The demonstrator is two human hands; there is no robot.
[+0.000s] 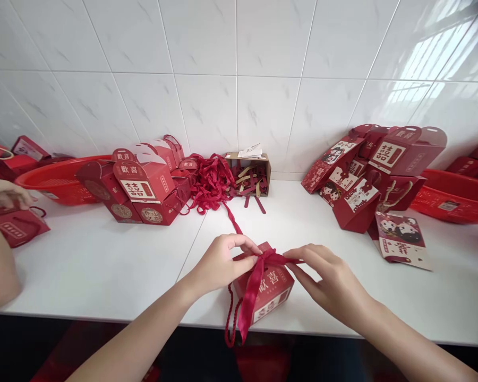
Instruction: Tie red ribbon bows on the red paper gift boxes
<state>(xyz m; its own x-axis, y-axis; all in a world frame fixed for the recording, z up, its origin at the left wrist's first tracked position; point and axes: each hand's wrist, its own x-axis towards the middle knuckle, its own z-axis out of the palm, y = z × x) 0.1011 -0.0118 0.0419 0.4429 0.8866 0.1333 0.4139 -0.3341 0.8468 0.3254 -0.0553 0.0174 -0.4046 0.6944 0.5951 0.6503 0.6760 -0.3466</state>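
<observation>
Hands (pixel 219 262) (pixel 326 278) pinching ribbon (pixel 263 265) atop red box (pixel 269 292).

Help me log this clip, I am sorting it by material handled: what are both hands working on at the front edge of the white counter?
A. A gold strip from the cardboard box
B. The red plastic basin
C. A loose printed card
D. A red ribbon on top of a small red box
D: the left hand and right hand pinch a red ribbon on top of the small red box.
</observation>
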